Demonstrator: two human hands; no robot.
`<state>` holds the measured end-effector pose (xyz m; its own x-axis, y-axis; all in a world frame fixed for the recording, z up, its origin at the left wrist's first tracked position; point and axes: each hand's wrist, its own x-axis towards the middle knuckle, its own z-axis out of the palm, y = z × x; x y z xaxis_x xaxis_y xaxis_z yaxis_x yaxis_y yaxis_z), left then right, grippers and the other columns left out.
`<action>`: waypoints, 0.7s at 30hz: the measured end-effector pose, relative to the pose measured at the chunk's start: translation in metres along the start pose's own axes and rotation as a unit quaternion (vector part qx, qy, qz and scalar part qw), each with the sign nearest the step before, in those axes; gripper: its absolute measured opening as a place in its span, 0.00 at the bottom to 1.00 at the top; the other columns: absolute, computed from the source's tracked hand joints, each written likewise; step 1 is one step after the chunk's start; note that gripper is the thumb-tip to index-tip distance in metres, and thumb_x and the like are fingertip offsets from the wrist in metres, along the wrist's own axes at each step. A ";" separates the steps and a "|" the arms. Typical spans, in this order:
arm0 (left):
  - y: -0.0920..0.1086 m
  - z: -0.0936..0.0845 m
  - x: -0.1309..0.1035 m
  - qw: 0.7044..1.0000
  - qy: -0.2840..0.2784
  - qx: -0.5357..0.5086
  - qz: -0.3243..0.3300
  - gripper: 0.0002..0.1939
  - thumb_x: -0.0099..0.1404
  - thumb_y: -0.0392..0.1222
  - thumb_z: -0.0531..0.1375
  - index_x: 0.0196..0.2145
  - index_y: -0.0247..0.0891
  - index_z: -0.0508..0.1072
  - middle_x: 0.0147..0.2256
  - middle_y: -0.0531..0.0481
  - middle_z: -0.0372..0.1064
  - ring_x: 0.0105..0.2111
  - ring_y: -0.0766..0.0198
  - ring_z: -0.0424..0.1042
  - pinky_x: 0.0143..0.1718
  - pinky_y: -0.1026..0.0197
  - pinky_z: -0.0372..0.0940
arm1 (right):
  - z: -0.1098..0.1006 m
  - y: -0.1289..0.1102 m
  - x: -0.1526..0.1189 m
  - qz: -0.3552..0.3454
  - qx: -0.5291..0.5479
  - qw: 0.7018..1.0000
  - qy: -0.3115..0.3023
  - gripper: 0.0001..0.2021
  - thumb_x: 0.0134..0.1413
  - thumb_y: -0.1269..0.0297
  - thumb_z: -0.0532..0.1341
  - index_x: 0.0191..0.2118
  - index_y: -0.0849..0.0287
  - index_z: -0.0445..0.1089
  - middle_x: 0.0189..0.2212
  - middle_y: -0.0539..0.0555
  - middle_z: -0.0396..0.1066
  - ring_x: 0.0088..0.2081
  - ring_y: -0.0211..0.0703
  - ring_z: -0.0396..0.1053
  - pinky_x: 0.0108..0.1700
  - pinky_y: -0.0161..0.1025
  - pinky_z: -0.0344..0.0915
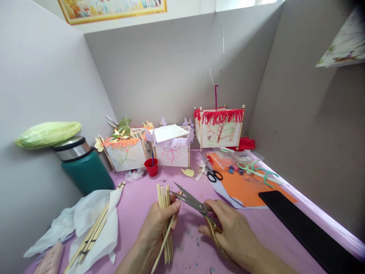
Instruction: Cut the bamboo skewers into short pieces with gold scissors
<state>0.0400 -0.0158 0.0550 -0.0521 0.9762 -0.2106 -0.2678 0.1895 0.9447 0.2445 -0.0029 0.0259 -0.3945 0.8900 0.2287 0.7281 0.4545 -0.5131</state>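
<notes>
My left hand (156, 219) is closed round a bundle of thin wooden sticks (163, 196) held upright over the table. One separate stick (164, 247) slants across the bundle under my left thumb. In my right hand (232, 224) is a pair of scissors (201, 207) with gold-coloured handles, my fingers in and around the grips. Its steel blades stand apart, pointing up and left. They lie close to the upper end of the slanting stick; whether they touch it I cannot tell.
Paper lanterns (173, 152) on stick frames stand at the back, and another lantern (221, 131) hangs from a wire. A green bottle (87, 169) and more sticks (95, 228) are left. Black-handled scissors (214, 176), orange sheets (245, 186) and a long black object (302, 228) lie right.
</notes>
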 end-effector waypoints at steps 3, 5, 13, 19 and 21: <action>-0.001 0.000 0.000 1.000 -0.008 -0.005 -0.003 0.14 0.50 0.44 0.68 0.25 0.37 0.65 0.16 0.60 0.56 0.15 0.74 0.53 0.17 0.68 0.47 | 0.000 -0.001 -0.001 -0.006 0.002 1.000 0.002 0.19 0.51 0.56 0.65 0.47 0.55 0.64 0.39 0.54 0.69 0.40 0.49 0.68 0.40 0.42 0.62; -0.001 0.001 0.000 1.000 -0.008 -0.012 -0.012 0.15 0.49 0.44 0.68 0.26 0.36 0.66 0.16 0.60 0.57 0.14 0.74 0.52 0.16 0.68 0.45 | -0.001 -0.003 -0.001 -0.006 -0.002 1.000 0.001 0.18 0.51 0.56 0.65 0.46 0.56 0.64 0.39 0.55 0.69 0.39 0.48 0.68 0.40 0.42 0.62; -0.001 0.002 0.001 0.998 0.024 -0.051 -0.028 0.20 0.45 0.42 0.70 0.34 0.34 0.69 0.17 0.60 0.60 0.13 0.75 0.55 0.15 0.68 0.46 | 0.002 -0.005 -0.001 -0.008 -0.007 1.000 -0.001 0.11 0.54 0.57 0.63 0.39 0.55 0.65 0.33 0.52 0.69 0.33 0.45 0.67 0.33 0.37 0.60; 0.002 0.002 0.001 0.999 0.012 -0.026 -0.021 0.18 0.47 0.42 0.69 0.33 0.33 0.70 0.15 0.60 0.60 0.12 0.75 0.54 0.14 0.68 0.46 | 0.002 -0.001 -0.001 -0.015 0.008 1.000 0.007 0.09 0.55 0.58 0.61 0.37 0.56 0.64 0.32 0.52 0.70 0.31 0.43 0.66 0.32 0.36 0.58; 0.003 0.002 0.001 1.000 0.009 -0.018 -0.017 0.17 0.48 0.42 0.69 0.34 0.32 0.71 0.16 0.59 0.61 0.11 0.75 0.54 0.14 0.68 0.46 | 0.002 -0.001 -0.001 -0.018 0.013 1.000 0.008 0.08 0.55 0.59 0.61 0.36 0.56 0.64 0.31 0.51 0.70 0.30 0.42 0.66 0.32 0.36 0.57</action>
<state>0.0411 -0.0137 0.0583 -0.0605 0.9670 -0.2475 -0.3046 0.2183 0.9271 0.2432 -0.0042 0.0248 -0.4108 0.8737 0.2606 0.6983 0.4853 -0.5261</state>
